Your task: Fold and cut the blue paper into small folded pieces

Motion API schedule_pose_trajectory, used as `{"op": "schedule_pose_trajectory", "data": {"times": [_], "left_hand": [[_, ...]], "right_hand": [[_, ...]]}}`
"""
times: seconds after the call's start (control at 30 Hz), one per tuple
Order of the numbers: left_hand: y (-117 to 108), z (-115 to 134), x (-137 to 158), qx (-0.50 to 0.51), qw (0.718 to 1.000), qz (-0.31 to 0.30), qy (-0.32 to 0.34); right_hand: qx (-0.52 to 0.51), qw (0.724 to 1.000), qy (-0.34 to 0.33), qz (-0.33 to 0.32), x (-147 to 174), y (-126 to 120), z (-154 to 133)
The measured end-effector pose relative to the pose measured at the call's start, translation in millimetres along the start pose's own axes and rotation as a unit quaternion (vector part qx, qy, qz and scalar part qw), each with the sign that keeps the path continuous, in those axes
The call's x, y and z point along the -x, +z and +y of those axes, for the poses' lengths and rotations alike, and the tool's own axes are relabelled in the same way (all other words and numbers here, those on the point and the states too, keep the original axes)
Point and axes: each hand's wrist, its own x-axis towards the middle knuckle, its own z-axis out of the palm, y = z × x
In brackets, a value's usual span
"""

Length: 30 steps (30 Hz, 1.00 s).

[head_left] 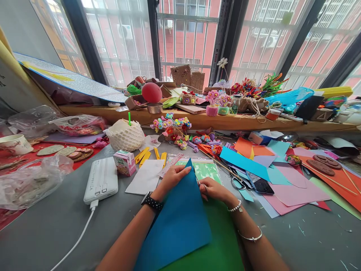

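My left hand (178, 174), with a dark watch on its wrist, pinches the upper part of a large blue paper sheet (180, 222). The sheet narrows to a point at its top and is held up at a tilt. My right hand (213, 189) is closed around a pair of scissors (198, 181), whose slim blades lie along the sheet's right edge. How far the blades are parted I cannot tell. Beneath the blue sheet, close to my body, is a green sheet (222, 237). A beaded bracelet and a metal bangle are on my right arm.
A white power bank (101, 180) with a cable and a small pink carton (124, 163) stand left. Folded white paper (145, 177) lies nearby. Other scissors (238, 183), a phone (261, 184) and coloured paper (299, 180) lie right. Crafts crowd the wooden ledge (124, 114).
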Motion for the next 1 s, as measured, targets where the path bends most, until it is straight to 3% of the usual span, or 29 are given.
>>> {"op": "schedule_pose_trajectory", "data": {"times": [0.4,1.0], "left_hand": [[-0.7,-2.9,-1.8,0.028,1.0,0.007,0.001],[-0.7,-2.5,-2.1,0.034,0.999,0.003,-0.006]], "right_hand": [[0.0,0.998,-0.032,0.052,-3.9,4.3,4.1],[-0.015,0.998,-0.029,0.059,-4.5,4.7,3.3]]}}
